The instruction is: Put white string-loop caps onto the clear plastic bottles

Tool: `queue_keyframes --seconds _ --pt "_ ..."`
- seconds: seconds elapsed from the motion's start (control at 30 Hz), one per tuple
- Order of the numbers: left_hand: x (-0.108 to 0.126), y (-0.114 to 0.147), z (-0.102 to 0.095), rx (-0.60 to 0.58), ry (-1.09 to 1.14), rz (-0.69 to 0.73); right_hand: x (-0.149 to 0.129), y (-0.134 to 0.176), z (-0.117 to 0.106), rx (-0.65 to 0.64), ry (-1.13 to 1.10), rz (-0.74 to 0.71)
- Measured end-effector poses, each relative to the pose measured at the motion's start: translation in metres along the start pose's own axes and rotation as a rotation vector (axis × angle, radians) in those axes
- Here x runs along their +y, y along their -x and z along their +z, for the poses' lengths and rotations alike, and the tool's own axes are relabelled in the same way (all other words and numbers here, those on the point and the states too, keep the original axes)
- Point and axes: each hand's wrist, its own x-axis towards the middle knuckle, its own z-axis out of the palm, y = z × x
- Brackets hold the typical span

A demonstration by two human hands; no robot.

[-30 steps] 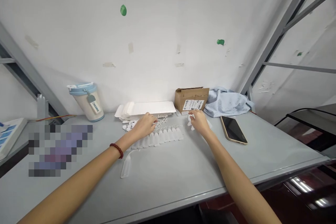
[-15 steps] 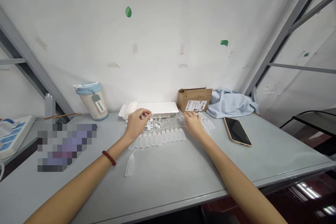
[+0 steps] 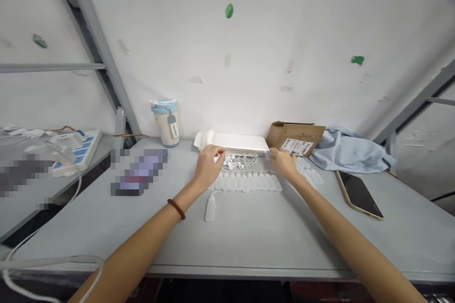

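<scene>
My left hand (image 3: 209, 166) is closed in a pinch at the front left of a long white tray (image 3: 241, 141); what lies between its fingertips is too small to tell. Beside those fingers is a pile of small white caps and cords (image 3: 236, 161). My right hand (image 3: 284, 162) is at the tray's right corner, fingers bent together, their grip hidden. Between the hands and nearer me lies a row of several translucent white tags (image 3: 249, 182) with cords. One single tag (image 3: 210, 209) lies apart in front. More tags (image 3: 311, 173) lie right of my right wrist.
A cardboard box (image 3: 296, 138) and a light blue cloth (image 3: 350, 150) stand against the wall. A phone (image 3: 359, 194) lies at right. At left are a lidded cup (image 3: 167, 123), a blurred purple item (image 3: 142, 173), a power strip (image 3: 81, 154) and a white cable (image 3: 53, 260).
The view has swung left, bringing the power strip and cable into sight. My right hand has come slightly closer to the tray's right corner. My left hand keeps its pinch.
</scene>
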Motion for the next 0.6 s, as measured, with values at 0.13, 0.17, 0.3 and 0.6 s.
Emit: queue_keyframes --seconds 0.13,0.17,0.3,0.6 --pt "0.001 0.002 -0.002 0.006 -0.050 0.069 -0.007 -0.009 0.001 -0.030 0.041 0.019" --pt "0.001 0.002 -0.003 0.006 -0.059 0.081 -0.007 -0.009 0.002 -0.033 0.050 0.020" --pt "0.002 0.004 -0.004 -0.015 -0.097 0.117 -0.001 -0.006 0.006 -0.048 0.060 -0.007" --pt "0.004 0.010 0.001 -0.094 -0.127 0.153 0.019 -0.004 -0.008 -0.017 -0.043 -0.022"
